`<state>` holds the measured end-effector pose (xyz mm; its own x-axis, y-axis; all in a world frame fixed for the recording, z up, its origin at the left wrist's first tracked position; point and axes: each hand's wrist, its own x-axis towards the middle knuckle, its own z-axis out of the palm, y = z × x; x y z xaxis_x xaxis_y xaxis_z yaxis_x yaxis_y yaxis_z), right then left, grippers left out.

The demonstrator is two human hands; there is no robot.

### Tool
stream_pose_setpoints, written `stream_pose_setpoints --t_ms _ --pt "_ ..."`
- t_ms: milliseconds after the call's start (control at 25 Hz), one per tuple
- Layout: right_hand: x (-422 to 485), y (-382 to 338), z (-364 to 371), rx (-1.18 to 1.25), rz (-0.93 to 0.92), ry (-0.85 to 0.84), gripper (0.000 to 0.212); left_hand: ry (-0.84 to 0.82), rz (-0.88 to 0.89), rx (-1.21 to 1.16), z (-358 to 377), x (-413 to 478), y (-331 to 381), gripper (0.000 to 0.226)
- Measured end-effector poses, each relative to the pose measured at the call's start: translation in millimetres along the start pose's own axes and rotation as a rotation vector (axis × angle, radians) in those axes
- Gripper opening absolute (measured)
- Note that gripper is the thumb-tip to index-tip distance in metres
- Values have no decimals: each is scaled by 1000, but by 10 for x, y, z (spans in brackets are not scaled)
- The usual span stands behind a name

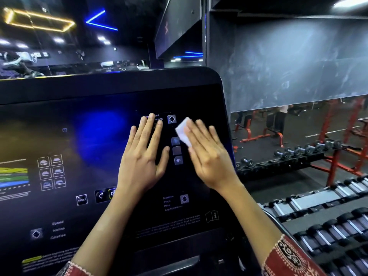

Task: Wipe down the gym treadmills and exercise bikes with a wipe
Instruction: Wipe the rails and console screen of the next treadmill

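— Far left of the treadmill console [83, 100], at nine o'clock?
— A striped graph [14, 176] in yellow, green and blue, lit on the dark glass. Just at its three o'clock, six small program icons [50, 172] in two columns.
— And lower, toward five o'clock of those?
— A square RESET button [81, 199], with Speed, Incline and Calories printed at its seven o'clock.
— Next along?
— The left hand [142, 156], near the middle of the frame. Lies flat on the glass, palm down, fingers straight and a little spread, thumb out at three o'clock. Grips nothing.
— Then the wipe [183, 130]?
— White, folded small, at two o'clock of that hand, flat against the console beside a column of square keys [176, 150]. Sticks out at eleven o'clock from under the right hand [209, 154].
— Pinched?
— No: pressed down under straight, close-set fingers, palm flat over it. Hands near each other, not touching.
— Sleeves?
— A pair of red patterned cuffs [288, 255], at five and seven o'clock of the frame.
— Past the console edge, at three o'clock?
— Rows of dumbbell racks [310, 200], red steel frames [333, 168] beyond, a grey wall [288, 66] at one o'clock.
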<state>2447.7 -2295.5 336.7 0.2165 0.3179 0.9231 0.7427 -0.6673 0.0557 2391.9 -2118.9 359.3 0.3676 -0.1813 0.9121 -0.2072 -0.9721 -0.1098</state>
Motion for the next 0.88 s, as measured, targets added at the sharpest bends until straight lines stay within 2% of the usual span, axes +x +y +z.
stream_pose_setpoints --t_ms 80,160,200,320,360,400,480,520,560,680,720,760,880 --pt "-86 98 -39 -7 212 78 45 -5 -2 -3 -11 -37 10 53" --pt "-51 -76 -15 85 417 93 47 -12 -6 -18 -33 -111 31 53" --pt "-66 -240 21 116 384 67 48 -21 -6 -28 -48 -157 43 53" --pt "-395 -422 64 72 11 -63 45 -67 -14 -49 -97 -329 80 54" --pt "-504 -332 29 34 4 -56 45 -78 -21 -54 -114 -393 90 54" --pt "-594 -243 -18 20 101 -20 45 -86 -29 -60 -131 -464 105 54" --pt "-668 -167 -94 55 427 71 46 -93 -38 -72 -152 -599 151 54" --pt "-667 -233 -92 83 515 85 47 -94 -35 -75 -156 -654 176 53" --pt "-671 -355 -72 99 493 60 47 -97 -29 -75 -156 -701 200 53" --pt "-943 -533 -13 58 66 -100 47 -108 -31 -66 -149 -801 254 53" --pt "-1040 -452 -46 15 9 -117 47 -109 -37 -64 -152 -827 265 53" --pt "-1125 -349 -88 -11 67 -98 46 -110 -40 -61 -158 -857 278 53" --pt "-1080 -285 -156 69 532 38 47 -110 -36 -32 -161 -924 299 52"
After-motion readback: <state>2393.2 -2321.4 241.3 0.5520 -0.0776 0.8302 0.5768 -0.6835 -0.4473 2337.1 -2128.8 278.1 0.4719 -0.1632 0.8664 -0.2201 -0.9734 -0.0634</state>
